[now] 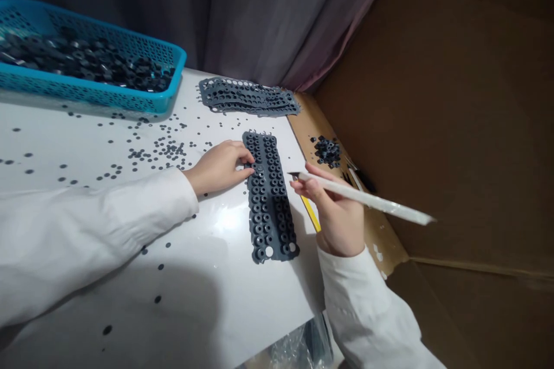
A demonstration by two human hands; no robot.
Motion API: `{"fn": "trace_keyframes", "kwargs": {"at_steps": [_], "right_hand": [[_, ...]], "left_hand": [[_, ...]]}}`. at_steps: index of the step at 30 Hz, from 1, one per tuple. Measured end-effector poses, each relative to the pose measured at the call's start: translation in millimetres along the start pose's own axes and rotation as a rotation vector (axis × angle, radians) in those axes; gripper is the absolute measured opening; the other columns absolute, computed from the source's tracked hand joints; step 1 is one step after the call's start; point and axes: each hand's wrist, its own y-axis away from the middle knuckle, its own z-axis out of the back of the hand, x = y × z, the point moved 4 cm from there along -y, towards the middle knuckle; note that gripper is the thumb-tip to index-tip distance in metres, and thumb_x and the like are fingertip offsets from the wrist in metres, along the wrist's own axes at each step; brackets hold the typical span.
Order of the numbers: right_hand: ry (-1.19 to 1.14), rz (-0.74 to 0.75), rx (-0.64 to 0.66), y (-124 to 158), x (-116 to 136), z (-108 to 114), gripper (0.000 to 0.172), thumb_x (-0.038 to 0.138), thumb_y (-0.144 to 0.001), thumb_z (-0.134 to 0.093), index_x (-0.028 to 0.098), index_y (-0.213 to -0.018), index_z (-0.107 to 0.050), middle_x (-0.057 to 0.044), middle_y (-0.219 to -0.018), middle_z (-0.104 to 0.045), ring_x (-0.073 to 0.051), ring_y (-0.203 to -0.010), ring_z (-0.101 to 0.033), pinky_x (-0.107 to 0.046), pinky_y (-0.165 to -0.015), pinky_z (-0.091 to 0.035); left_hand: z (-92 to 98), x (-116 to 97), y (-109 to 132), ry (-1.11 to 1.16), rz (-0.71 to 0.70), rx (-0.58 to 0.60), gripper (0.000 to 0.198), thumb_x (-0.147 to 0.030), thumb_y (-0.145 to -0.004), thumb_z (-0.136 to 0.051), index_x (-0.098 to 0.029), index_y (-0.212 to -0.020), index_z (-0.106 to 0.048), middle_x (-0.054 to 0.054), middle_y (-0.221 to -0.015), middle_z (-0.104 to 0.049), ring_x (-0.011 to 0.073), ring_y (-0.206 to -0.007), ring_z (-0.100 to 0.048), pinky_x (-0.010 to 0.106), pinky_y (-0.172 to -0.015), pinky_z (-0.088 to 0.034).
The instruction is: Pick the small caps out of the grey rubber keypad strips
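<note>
A dark grey moulded rubber sheet [269, 199] lies lengthwise on the white table, carrying rows of round rubber grommets. Two round holes show white at its near end. My left hand [220, 166] rests at the sheet's left edge, thumb and fingers bent onto the grommets there; whether one is pinched is hard to see. To the right of the sheet, my right hand [335, 213] is closed around a slim white pen-like tool [376, 200]. Its dark pointed tip faces the sheet, just off the right edge and apparently not touching it.
A blue basket [125, 95] full of black rubber parts stands at the back left. Small black discs [168, 150] are scattered over the table [173, 323]. Behind lies a punched-out rubber sheet [246, 97]. A pile of black bits [328, 151] sits on cardboard [381, 236] at right.
</note>
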Motion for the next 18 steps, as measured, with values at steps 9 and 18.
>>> {"fn": "trace_keyframes", "kwargs": {"at_steps": [9, 18], "right_hand": [[0.014, -0.042, 0.113, -50.1, -50.8, -34.3, 0.027, 0.039, -0.069, -0.08, 0.017, -0.084, -0.073, -0.003, -0.07, -0.075, -0.018, -0.064, -0.072, -0.032, -0.065, -0.061], [0.201, 0.274, 0.294, -41.7, -40.2, -40.6, 0.004, 0.022, -0.081, -0.07, 0.023, -0.083, -0.073, -0.006, -0.095, -0.075, -0.019, -0.094, -0.07, -0.037, -0.088, -0.056]], "left_hand": [[-1.3, -2.5, -0.6, 0.077, 0.01, -0.008, 0.014, -0.02, -0.082, -0.063, -0.013, -0.09, -0.071, 0.005, -0.082, -0.067, 0.0187, -0.076, -0.06, 0.03, -0.072, -0.047], [-2.4, 2.9, -1.0, -0.08, 0.017, 0.022, 0.011, -0.028, -0.085, -0.065, -0.018, -0.087, -0.071, 0.005, -0.084, -0.066, 0.025, -0.087, -0.056, 0.036, -0.075, -0.042]]}}
